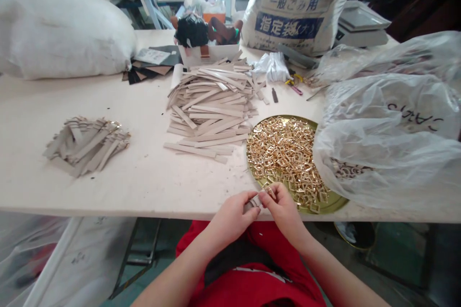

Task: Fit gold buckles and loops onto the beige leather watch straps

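Observation:
My left hand is closed on a short grey-beige strap at the table's front edge. Right beside it, my right hand pinches a small gold buckle at the strap's end; the fingers partly hide where the two meet. A round gold tray heaped with gold buckles lies just beyond my right hand. Farther back in the middle spreads a big pile of loose grey-beige straps. Over on the left is a smaller bundle of straps, with gold glinting at some ends.
Clear plastic bags crowd the tray's right side. A large white sack fills the back left, and a printed bag stands at the back. Near yellow-handled scissors lies a small dark tool. A white box sits behind the strap pile.

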Available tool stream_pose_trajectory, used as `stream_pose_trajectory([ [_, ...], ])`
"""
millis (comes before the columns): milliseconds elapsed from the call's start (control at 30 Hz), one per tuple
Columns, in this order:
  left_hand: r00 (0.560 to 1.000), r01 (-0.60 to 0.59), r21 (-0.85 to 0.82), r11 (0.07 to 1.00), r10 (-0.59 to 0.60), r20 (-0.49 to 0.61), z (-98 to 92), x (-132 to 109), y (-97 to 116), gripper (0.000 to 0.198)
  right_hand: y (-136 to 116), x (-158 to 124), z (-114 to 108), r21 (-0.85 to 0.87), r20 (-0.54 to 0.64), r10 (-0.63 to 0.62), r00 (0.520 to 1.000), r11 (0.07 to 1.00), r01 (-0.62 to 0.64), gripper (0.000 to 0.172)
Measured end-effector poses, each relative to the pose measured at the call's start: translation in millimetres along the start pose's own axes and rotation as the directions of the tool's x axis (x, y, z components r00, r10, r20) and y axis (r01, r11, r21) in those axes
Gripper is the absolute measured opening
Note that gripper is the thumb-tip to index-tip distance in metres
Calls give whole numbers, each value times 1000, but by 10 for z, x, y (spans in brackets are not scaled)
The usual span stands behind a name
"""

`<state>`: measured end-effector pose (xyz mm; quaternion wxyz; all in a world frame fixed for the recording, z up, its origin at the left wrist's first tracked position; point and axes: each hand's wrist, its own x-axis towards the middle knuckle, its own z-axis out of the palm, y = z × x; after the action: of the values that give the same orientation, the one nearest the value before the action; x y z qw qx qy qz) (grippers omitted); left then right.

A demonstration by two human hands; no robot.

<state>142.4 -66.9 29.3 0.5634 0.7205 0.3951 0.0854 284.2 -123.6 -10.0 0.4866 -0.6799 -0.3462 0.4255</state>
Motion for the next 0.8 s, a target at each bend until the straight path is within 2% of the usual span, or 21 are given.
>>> stream_pose_trajectory([
  [67,1000,7,-27,1000,-6,28,-17,40,-33,36,2,7,0,-67,-28,-25,999,998,23,23],
  [133,998,14,-76,997,-9,68,-28,74,-85,37,20,0,-14,-111,12,-29,999,993,31,27],
  [200,992,37,-164,986,-16,128,-25,104,-142,37,51,-19,-36,-156,45,-16,999,988,23,24],
  [333,966,125,-369,921,-28,257,35,165,-220,36,102,-82,-105,-256,13,0,1000,967,3,18],
  [467,932,214,-482,850,-30,361,142,185,-237,35,95,-150,-215,-332,110,9,994,943,29,11],
  [567,917,274,-532,801,-51,395,181,143,-252,39,90,-201,-268,-346,174,38,984,938,25,10],
  [733,893,388,-487,783,-188,409,117,14,-311,40,126,-291,-205,-363,103,-44,994,928,79,13],
  [800,886,422,-464,779,-245,394,92,-34,-321,42,130,-311,-175,-364,120,-69,990,925,108,13],
])
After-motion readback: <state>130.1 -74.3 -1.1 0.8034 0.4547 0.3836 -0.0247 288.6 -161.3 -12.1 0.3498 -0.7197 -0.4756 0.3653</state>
